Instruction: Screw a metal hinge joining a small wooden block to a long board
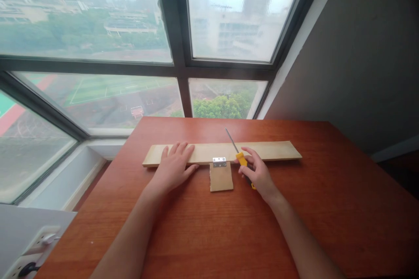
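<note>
A long pale wooden board [216, 151] lies across the table. At its near edge a small metal hinge [219, 162] bridges the board and a small square wooden piece [221, 178]; screw heads or holes show on it, too small to tell apart. My left hand [175, 165] rests with spread fingers on the left part of the board, thumb along the near edge. In my right hand [257, 172] is a screwdriver [241, 159] with a yellow and black handle. Its shaft points up and away to the left, over the board, with the tip apart from the hinge.
The reddish-brown wooden table [203, 235] reaches to the window [178, 69] at the back. A grey wall [353, 65] stands to the right. Power sockets [41, 242] with plugs are at the lower left, beside the table edge.
</note>
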The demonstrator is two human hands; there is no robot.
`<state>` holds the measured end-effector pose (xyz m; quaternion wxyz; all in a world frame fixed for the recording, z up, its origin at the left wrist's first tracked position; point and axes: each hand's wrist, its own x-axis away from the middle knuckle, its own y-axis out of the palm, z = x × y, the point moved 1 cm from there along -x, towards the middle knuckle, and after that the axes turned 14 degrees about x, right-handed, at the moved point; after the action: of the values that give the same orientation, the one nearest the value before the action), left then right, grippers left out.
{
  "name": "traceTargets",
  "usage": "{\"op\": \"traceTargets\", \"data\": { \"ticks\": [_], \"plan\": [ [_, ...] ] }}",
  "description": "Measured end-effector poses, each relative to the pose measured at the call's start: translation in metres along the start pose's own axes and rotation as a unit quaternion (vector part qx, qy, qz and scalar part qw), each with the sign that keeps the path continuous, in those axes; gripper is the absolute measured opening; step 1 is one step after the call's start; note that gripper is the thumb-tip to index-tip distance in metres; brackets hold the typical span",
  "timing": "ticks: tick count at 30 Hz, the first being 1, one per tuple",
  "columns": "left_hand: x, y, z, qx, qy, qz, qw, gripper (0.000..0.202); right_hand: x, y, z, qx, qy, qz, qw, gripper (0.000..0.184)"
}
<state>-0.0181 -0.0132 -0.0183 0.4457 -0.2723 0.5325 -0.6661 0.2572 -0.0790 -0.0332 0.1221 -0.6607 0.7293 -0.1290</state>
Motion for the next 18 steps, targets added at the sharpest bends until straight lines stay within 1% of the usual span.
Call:
{"op": "traceTargets", "data": {
  "ticks": [6, 9, 12, 14, 16, 18],
  "plan": [
    [-0.002, 0.001, 0.008, 0.009, 0.014, 0.025, 1.000, 0.051, 0.003, -0.012, -0.006, -0.067, 0.007, -0.082, 0.994, 0.068],
    [-0.004, 0.003, 0.009, 0.014, 0.019, 0.038, 0.999, 0.051, 0.004, -0.016, -0.006, -0.105, 0.000, -0.100, 0.989, 0.068],
    [-0.005, 0.006, 0.010, 0.029, 0.026, 0.053, 0.998, 0.053, 0.003, -0.018, -0.003, -0.125, -0.010, -0.087, 0.988, 0.066],
    [-0.005, 0.007, 0.009, 0.037, 0.030, 0.058, 0.997, 0.055, 0.002, -0.017, 0.000, -0.122, -0.006, -0.065, 0.990, 0.063],
    [-0.005, 0.007, 0.010, 0.042, 0.028, 0.062, 0.997, 0.056, -0.001, -0.017, 0.002, -0.124, 0.003, -0.030, 0.992, 0.057],
    [-0.005, 0.007, 0.011, 0.052, 0.028, 0.072, 0.996, 0.055, -0.003, -0.016, 0.004, -0.130, 0.002, 0.015, 0.991, 0.045]
  ]
}}
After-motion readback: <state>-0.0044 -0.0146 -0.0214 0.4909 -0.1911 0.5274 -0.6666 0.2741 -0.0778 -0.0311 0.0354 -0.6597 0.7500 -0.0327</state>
